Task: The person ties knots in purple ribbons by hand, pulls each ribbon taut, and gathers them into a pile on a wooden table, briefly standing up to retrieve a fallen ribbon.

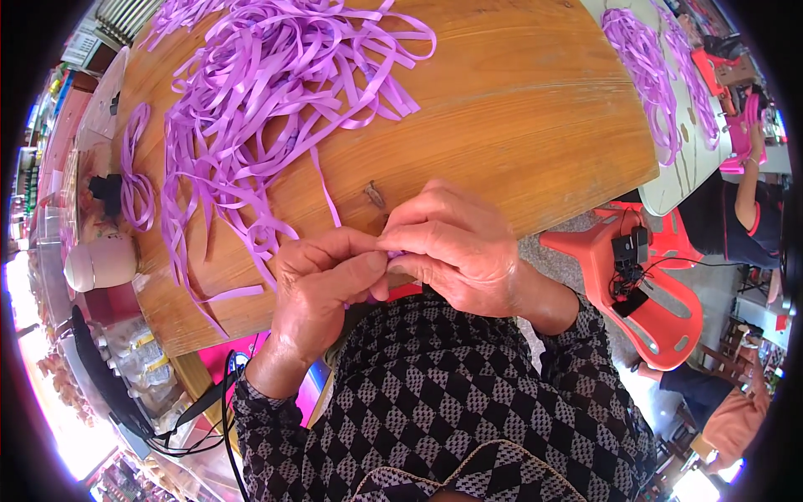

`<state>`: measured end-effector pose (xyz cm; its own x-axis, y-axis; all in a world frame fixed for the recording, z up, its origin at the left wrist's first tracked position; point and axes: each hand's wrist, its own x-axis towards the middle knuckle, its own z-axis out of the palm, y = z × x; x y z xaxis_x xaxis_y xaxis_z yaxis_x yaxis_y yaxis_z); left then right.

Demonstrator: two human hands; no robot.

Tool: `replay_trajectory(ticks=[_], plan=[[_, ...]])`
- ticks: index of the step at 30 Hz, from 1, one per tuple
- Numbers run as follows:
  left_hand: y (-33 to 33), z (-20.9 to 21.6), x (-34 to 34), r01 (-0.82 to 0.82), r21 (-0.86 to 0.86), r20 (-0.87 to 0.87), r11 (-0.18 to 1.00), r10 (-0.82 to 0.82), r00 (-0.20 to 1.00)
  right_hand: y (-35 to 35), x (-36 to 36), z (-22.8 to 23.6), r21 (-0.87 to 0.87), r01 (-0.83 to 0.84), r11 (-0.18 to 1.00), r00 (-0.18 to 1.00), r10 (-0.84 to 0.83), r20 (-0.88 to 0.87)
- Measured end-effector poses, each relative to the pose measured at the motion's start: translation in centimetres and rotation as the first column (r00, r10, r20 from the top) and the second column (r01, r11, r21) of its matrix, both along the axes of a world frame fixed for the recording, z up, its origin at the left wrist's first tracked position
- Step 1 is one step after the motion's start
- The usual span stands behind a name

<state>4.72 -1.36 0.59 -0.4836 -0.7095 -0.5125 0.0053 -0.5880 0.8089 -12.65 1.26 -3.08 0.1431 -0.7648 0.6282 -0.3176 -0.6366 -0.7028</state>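
Pinching purple ribbon (395,254) between fingertips of left hand (330,272) and right hand (456,247), over the near edge of the wooden table (519,109); close-set pinches should best steady it

The ribbon (396,253) is mostly covered by the left grip (330,266) and the right grip (456,247), so its fold cannot be told. The top edge cuts the purple pile (276,84) and the counter (519,109); the bottom edge cuts the shirt (468,402). Far-left goods (35,159) are too small to name.
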Motion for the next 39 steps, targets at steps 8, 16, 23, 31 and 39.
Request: replay_trajectory(ticks=[8,16,23,31,39], plan=[[0.0,0.1,0.3,0.04,-0.102,0.042,0.994,-0.036,0.998,0.3,-0.1,0.4,0.07,-0.076,0.995,0.997,0.075,0.02],[-0.3,-0.1,1.3,0.081,-0.136,0.085,0.987,-0.07,0.994,0.6,-0.5,0.3,0.13,-0.083,0.988,0.997,0.083,0.01],[0.3,0.4,0.2,0.037,-0.163,0.091,0.986,-0.023,0.996,0.5,-0.5,0.4,0.154,-0.1,0.983,0.995,0.097,0.024],[0.7,0.1,0.1,0.007,-0.239,0.148,0.971,0.03,0.988,0.5,-0.3,0.6,0.202,-0.126,0.971,0.991,0.115,0.064],[0.4,0.5,0.8,0.09,-0.24,0.148,0.967,-0.055,0.987,0.9,-0.5,1.0,0.318,-0.137,0.938,0.989,0.113,0.092]])
